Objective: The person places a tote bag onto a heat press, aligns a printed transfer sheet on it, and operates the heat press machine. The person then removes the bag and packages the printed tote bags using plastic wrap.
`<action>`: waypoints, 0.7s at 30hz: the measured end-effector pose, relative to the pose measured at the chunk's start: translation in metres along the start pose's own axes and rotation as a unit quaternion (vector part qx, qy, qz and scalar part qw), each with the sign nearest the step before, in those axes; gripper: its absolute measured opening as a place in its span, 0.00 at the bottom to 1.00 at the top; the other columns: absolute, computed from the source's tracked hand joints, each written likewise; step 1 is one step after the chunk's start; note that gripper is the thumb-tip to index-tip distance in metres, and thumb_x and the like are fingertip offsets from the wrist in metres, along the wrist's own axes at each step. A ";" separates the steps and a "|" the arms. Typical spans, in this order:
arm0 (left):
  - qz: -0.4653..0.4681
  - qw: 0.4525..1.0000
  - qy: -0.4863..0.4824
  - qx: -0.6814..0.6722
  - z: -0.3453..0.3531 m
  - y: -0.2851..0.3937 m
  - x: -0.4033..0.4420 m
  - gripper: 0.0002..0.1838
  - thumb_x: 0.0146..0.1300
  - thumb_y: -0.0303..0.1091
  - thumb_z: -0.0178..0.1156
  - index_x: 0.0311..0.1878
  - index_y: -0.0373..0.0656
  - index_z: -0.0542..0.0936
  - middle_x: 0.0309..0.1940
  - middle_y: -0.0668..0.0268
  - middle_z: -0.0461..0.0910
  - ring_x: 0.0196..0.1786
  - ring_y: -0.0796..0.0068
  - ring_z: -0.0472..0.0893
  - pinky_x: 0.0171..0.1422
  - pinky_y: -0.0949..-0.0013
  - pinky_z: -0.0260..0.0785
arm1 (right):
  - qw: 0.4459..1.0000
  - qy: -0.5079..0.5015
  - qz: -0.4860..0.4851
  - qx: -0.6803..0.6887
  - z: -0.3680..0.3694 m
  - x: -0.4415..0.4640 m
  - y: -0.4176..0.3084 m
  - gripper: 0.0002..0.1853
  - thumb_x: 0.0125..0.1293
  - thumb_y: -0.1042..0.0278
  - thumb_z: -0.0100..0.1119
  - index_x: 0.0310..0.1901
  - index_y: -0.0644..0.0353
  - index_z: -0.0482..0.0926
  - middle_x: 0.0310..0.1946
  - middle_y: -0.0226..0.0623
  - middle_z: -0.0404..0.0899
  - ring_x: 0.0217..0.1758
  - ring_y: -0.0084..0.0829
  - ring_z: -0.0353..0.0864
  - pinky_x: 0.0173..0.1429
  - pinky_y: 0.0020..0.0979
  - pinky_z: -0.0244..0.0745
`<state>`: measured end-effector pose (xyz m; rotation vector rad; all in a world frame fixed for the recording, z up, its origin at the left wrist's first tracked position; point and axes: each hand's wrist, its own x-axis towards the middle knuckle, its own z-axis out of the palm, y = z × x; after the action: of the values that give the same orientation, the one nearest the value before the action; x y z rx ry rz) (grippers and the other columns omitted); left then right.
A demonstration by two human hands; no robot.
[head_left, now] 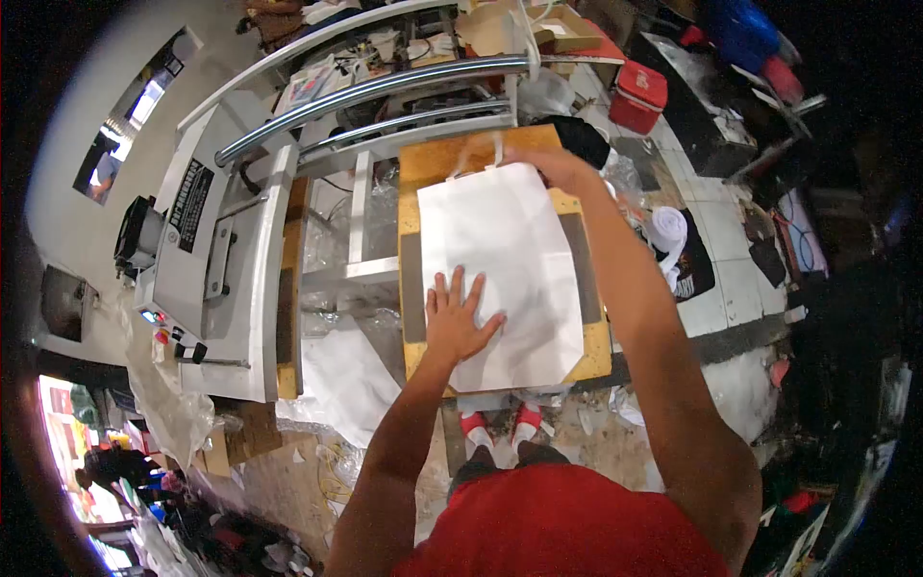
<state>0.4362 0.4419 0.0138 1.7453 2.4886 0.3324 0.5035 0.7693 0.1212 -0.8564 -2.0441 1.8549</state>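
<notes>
A white tote bag [505,260] lies flat on a yellow-edged board [596,354] with a grey surface. Its pale handle [478,149] loops out past the far edge of the bag. My left hand [460,322] rests open on the lower left part of the bag, palm down and fingers spread. At the top right corner, my right hand [548,165] reaches in beside the base of the handle. Its fingers are smeared and partly hidden, so I cannot tell whether they grip the handle or only touch it.
To the left stands a white machine frame [226,288] with chrome bars [375,101] and a control panel. White sheet material [346,375] lies below it. A red box [638,97] sits at the far right. A white roll [667,231] rests on dark fabric on the tiled floor.
</notes>
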 end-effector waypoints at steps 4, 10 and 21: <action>-0.004 1.000 0.005 -0.009 -0.001 0.000 0.001 0.44 0.62 0.70 0.52 0.78 0.59 0.59 0.79 0.52 0.49 0.79 0.36 0.46 0.78 0.37 0.39 | 0.958 -0.161 0.165 -0.171 0.013 -0.004 -0.078 0.49 0.56 0.15 0.48 0.52 0.61 0.84 0.43 0.41 0.86 0.43 0.30 0.84 0.48 0.36 0.78; 0.008 1.000 0.000 -0.012 0.008 -0.006 0.001 0.46 0.63 0.71 0.50 0.79 0.56 0.57 0.80 0.51 0.45 0.79 0.34 0.42 0.79 0.36 0.37 | 0.849 -0.143 -0.124 -0.493 0.054 0.039 -0.011 0.39 0.58 0.40 0.63 0.59 0.69 0.73 0.44 0.53 0.83 0.50 0.51 0.82 0.56 0.44 0.77; -0.027 0.999 -0.027 -0.012 0.018 -0.015 -0.001 0.43 0.60 0.69 0.54 0.73 0.53 0.66 0.76 0.50 0.53 0.79 0.42 0.49 0.80 0.42 0.40 | 0.757 -0.146 -0.424 -0.475 0.068 -0.002 0.106 0.15 0.60 0.64 0.57 0.49 0.54 0.81 0.42 0.42 0.81 0.53 0.44 0.79 0.61 0.44 0.71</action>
<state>0.4267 0.4382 -0.0074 1.6511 2.4792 0.3055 0.4942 0.7143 0.0085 0.3155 -2.8504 0.4049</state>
